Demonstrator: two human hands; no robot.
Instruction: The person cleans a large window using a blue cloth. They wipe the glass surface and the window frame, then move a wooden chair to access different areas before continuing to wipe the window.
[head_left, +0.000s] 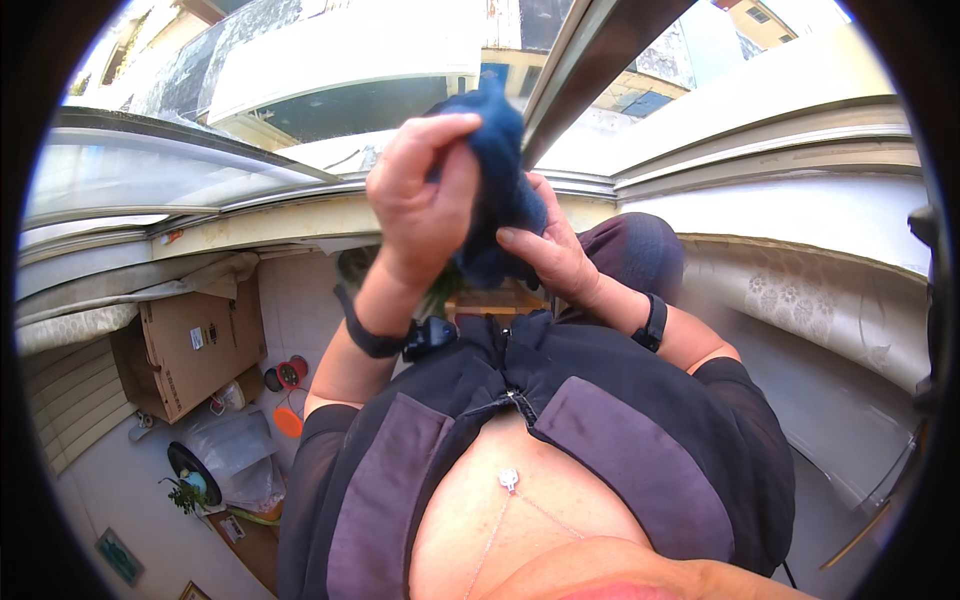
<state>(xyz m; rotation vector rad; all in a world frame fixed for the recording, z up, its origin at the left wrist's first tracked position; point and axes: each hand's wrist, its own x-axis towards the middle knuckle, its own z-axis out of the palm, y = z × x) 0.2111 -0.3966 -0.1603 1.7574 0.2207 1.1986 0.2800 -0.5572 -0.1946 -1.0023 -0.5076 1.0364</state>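
A dark blue cloth (491, 180) is bunched between my two hands in front of a window. My left hand (424, 187) pinches its upper part between thumb and bent fingers. Lower on the right, my right hand (559, 247) grips the other side, its thumb lying across the folds. The cloth's top is blurred and overlaps the view through the window. Behind it runs the window sill (300, 229), and a dark metal window post (592, 67) rises just to the right of the cloth.
My bent knee (637, 255) is close to the sill, beside my right hand. A glass sash (150, 169) spans the left. Below are a cardboard box (202, 345), a red spool (292, 371), a plastic bag (232, 457) and a potted plant (187, 495). Patterned fabric (810, 300) hangs at right.
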